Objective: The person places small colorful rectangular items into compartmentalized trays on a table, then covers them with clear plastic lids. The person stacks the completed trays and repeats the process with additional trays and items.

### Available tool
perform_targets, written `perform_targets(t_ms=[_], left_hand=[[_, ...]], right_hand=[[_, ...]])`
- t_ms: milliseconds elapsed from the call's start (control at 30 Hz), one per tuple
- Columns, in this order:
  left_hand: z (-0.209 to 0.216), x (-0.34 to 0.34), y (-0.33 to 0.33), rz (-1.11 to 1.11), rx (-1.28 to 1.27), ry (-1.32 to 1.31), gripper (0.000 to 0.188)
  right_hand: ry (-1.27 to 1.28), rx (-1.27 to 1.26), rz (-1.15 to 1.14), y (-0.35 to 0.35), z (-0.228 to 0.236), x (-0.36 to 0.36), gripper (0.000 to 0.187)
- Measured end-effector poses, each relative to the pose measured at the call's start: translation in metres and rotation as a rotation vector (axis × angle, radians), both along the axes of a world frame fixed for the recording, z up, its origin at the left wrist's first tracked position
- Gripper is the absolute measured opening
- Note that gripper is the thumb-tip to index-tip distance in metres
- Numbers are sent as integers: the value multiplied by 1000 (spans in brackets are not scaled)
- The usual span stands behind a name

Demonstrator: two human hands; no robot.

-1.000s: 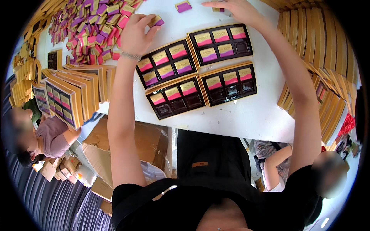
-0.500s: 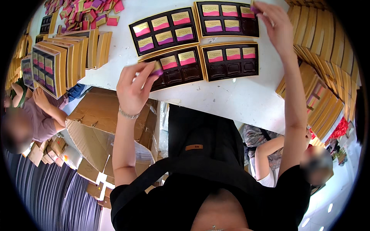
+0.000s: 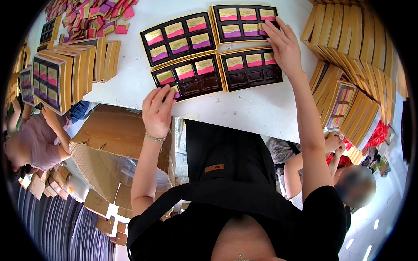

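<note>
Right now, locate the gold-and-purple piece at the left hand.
In the head view, the gold-and-purple piece is left of centre, at the fingertips of the left hand, in the near-left tray, just below a gold-and-pink piece.

A white table (image 3: 244, 113) is filling the upper middle of the view, its near edge sloping down toward the right. Beneath it on the left, a large brown cardboard box (image 3: 117, 126) is standing open, with something clear and shiny showing inside. Beyond that, a co-worker in a mauve top (image 3: 39, 139) is raising one hand toward the table. Small cartons (image 3: 54, 180) are lying piled below, beside a whitish bag (image 3: 78, 189), and grey-purple folds (image 3: 52, 222) are running in close ridges down the lower left. On the right, another co-worker (image 3: 292, 174) is bringing both hands together, while crumpled red material (image 3: 378, 135) is gleaming nearby and a pale floor (image 3: 363, 237) is catching bright streaks.
</note>
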State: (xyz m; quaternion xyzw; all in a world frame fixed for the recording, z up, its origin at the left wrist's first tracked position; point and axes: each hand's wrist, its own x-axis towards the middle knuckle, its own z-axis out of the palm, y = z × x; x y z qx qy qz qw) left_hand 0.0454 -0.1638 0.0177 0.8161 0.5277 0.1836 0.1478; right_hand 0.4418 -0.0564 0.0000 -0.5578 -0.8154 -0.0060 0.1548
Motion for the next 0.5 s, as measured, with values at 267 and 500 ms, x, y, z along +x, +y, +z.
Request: perform_targets(t_ms=[267, 500], left_hand=[[-19, -4, -32, -82, -80, 354, 64], [10, 4, 9, -64, 24, 92, 67]], right_hand=[[-224, -74, 6, -8, 3, 11, 48], [176, 45, 143, 117, 26, -58, 35]])
